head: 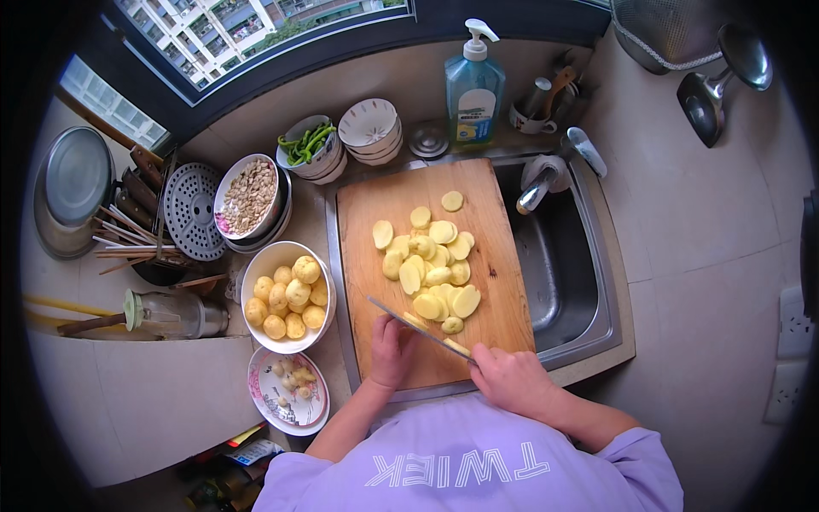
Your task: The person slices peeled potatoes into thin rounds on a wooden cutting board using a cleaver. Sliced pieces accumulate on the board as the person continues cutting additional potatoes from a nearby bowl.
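Across the near part of a wooden cutting board point(358, 211) lies the blade of a kitchen knife point(427, 333), edge-on to the view. My right hand point(508, 374) is closed around its handle, at the board's near right. Close behind the blade is my left hand point(391, 352), fingers bent; whether it holds a piece of potato is hidden. Some potato slices touch the blade. Beyond it, many peeled potato slices point(441, 256) are heaped on the middle of the board.
The board spans part of a steel sink point(553, 281) with a faucet point(537, 189). Left of it stand a bowl of peeled potatoes point(288, 297), a plate with garlic and ginger point(291, 390), and a bowl of seeds or nuts point(246, 198). Behind are green peppers point(308, 144) and a soap bottle point(475, 96).
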{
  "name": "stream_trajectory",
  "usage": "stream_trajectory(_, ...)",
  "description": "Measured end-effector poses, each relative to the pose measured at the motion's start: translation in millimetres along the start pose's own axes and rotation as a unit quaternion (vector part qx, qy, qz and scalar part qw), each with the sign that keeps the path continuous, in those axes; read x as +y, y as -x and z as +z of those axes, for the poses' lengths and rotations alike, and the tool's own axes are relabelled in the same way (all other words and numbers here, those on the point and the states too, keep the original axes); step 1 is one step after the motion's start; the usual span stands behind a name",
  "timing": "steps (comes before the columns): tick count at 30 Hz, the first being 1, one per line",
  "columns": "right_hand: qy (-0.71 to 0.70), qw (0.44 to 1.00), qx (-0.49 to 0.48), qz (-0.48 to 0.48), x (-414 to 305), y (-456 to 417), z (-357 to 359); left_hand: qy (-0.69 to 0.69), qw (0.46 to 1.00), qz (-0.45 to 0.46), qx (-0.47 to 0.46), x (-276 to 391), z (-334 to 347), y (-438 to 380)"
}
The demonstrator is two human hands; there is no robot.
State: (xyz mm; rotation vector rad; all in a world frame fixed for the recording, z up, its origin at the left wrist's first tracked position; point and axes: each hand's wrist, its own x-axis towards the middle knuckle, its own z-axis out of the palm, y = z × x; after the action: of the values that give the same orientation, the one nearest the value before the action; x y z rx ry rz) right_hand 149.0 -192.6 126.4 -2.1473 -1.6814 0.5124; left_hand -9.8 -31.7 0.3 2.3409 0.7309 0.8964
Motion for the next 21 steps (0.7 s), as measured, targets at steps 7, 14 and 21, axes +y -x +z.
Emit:
stream_trajectory(7,-0.01,1.0,-0.015,0.012,-0.4,-1.5,4.3,0.014,1.0,-0.016,-0.001,-0.6,0.8,1.9)
stream_trajectory(14,-0.052,0.997,-0.031,0.041,-1.0,-40.1,38.9,0.037,0.999,-0.024,-0.008,-4.0,3.7,4.6)
stream_trajectory(21,-0.061,0.997,0.017,0.043,4.3,-56.4,54.3,0.038,0.999,0.013,-0.013,-2.3,0.2,0.1)
